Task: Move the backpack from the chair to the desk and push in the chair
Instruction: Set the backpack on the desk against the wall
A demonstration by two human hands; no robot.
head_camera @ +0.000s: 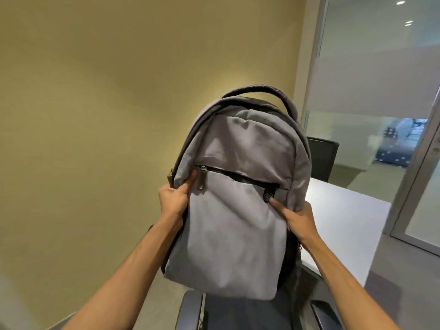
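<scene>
My left hand [172,196] clamps the left edge of the grey backpack [235,210], thumb pressed onto the front panel just beside the zipper pull [202,179] of the front pocket. My right hand [296,219] grips the right edge the same way, thumb on the fabric right under the dark end of that pocket zipper, the other fingers wrapped round behind where I cannot see them. Between my two hands the backpack hangs upright, front facing me, its carry handle [257,90] at the top. Its bottom edge is just above the dark seat of the chair [250,313] below me; I cannot tell whether it touches. The chair's armrests [189,308] flank the seat. To the right lies the white desk [345,210], with another dark chair [321,158] behind it, a glass partition [371,91] beyond, and a yellow wall [95,115] ahead.
</scene>
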